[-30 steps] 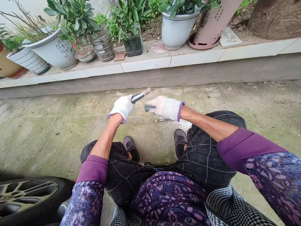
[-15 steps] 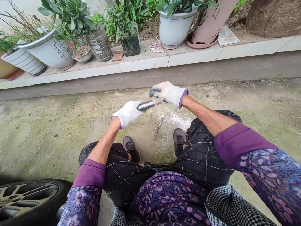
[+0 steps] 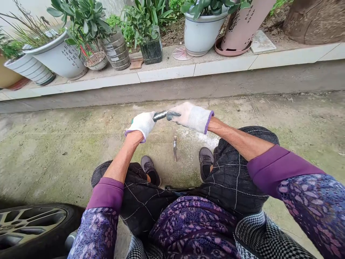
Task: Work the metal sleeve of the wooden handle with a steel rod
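Observation:
A short stick wrapped in shiny silver windings (image 3: 161,115) spans the gap between my gloved hands, level with my knees. My left hand (image 3: 142,123), in a white glove with a purple cuff, is closed round its left end. The fingers of my right hand (image 3: 185,116), gloved alike, are curled at the other end and cover it. Below, between my shoes, is a slim brownish piece with a pale shiny band (image 3: 175,148), upright in the view. I cannot tell whether it hangs or rests on the ground.
White powder (image 3: 196,136) is scattered on the mossy concrete before my right shoe (image 3: 206,158). Ahead runs a low tiled ledge (image 3: 167,74) with several potted plants, among them a white pot (image 3: 203,36). A car wheel (image 3: 32,226) stands at lower left.
My right hand has moved left and closed over the stick's bare end. My left hand has shifted slightly left. The slim piece below has swung from tilted to nearly upright.

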Demonstrator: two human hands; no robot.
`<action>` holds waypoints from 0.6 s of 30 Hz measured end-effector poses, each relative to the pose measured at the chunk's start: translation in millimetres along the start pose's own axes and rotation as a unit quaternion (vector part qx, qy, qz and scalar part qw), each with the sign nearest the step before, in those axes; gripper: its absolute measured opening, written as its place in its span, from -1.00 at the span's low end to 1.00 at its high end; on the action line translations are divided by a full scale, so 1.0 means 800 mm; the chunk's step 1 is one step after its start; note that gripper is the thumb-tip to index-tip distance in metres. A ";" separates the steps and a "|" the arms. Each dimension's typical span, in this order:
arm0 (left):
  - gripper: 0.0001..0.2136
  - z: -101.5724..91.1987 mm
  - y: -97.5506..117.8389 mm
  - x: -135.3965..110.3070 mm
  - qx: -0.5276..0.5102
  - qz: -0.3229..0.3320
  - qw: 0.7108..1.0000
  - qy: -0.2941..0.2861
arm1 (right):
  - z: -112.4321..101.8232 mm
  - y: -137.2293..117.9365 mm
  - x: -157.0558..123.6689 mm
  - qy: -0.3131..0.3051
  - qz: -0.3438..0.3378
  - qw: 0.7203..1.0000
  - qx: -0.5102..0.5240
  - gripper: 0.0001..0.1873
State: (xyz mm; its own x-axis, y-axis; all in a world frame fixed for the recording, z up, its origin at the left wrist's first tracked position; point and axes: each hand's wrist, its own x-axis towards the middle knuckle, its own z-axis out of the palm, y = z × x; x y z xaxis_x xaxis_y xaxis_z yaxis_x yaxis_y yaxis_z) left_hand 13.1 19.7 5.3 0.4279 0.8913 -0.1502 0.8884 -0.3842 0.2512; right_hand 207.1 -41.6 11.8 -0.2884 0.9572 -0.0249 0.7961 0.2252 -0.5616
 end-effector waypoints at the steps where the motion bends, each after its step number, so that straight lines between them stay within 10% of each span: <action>1: -0.87 0.001 0.003 0.000 0.017 0.002 1.000 -0.014 | -0.006 0.001 0.001 0.013 0.008 1.000 -0.010 -0.74; 9: -0.87 -0.003 0.021 -0.022 -0.065 0.087 0.991 -0.076 | -0.027 0.016 0.010 0.032 0.058 0.994 0.083 -0.76; 18: -0.65 -0.016 0.009 -0.024 -0.239 0.002 0.969 -0.060 | 0.000 0.000 0.017 0.013 0.126 0.961 0.246 -0.87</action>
State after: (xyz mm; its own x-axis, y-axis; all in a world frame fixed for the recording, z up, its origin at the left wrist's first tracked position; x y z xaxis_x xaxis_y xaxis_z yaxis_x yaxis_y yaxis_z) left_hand 9.1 3.3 22.5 0.4730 0.8443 -0.2518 0.7207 -0.2064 0.6618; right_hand 203.2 -28.6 11.9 -0.1013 0.9757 -0.1945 0.4890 -0.1214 -0.8638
